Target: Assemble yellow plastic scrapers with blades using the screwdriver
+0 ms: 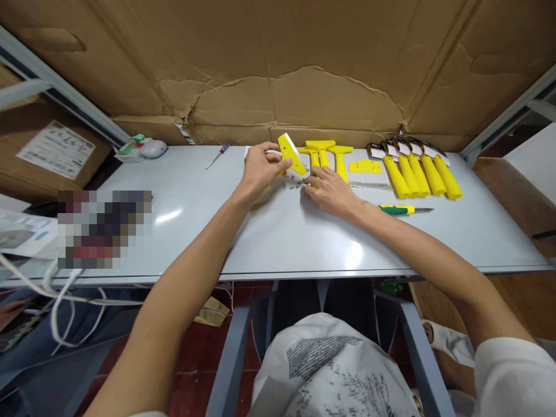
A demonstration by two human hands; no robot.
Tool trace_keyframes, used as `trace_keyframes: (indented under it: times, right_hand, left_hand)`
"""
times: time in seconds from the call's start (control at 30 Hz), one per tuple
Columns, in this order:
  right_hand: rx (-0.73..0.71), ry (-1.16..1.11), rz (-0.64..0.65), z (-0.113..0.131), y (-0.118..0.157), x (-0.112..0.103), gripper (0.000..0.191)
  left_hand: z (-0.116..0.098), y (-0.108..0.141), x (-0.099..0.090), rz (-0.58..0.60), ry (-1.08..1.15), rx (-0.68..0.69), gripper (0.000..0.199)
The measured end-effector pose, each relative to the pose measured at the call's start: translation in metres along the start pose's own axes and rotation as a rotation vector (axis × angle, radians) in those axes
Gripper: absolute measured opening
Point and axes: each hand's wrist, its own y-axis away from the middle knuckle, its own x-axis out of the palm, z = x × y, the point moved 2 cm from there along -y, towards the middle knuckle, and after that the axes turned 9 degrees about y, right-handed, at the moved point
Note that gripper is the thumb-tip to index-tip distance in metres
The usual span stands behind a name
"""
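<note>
My left hand (259,169) is closed around a yellow scraper (292,154) with a pale blade edge along its head, tilted above the table. Small screws (297,186) lie on the white table (269,246) between my hands. My right hand (328,188) is beside them with its fingers bent; whether its fingertips hold a screw is too small to tell. Behind it lie several yellow scraper handles (322,153). A loose yellow plate (365,167) and a thin metal strip (370,186) lie to the right.
Several yellow-handled scrapers with dark-and-white heads (417,174) lie at the right. A green-yellow screwdriver (402,210) is nearer me, a small screwdriver (218,156) back left. A computer mouse (153,149) is far left; white cables (65,295) hang at the left edge. Cardboard (278,69) stands behind.
</note>
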Motion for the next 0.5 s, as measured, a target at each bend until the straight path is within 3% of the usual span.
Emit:
trace_keyframes:
  times: [0.13, 0.37, 0.5]
  right_hand:
    - [0.024, -0.004, 0.001, 0.004, -0.011, 0.000, 0.037]
    - [-0.106, -0.037, 0.055, 0.020, -0.036, 0.005, 0.038]
    - [-0.110, -0.050, 0.031, 0.020, -0.035, -0.002, 0.040]
  left_hand:
    - [0.002, -0.002, -0.002, 0.013, -0.016, 0.011, 0.045]
    - [0.008, -0.010, -0.008, -0.048, -0.007, -0.011, 0.049]
    - [0.006, -0.010, -0.009, -0.072, 0.004, -0.016, 0.050]
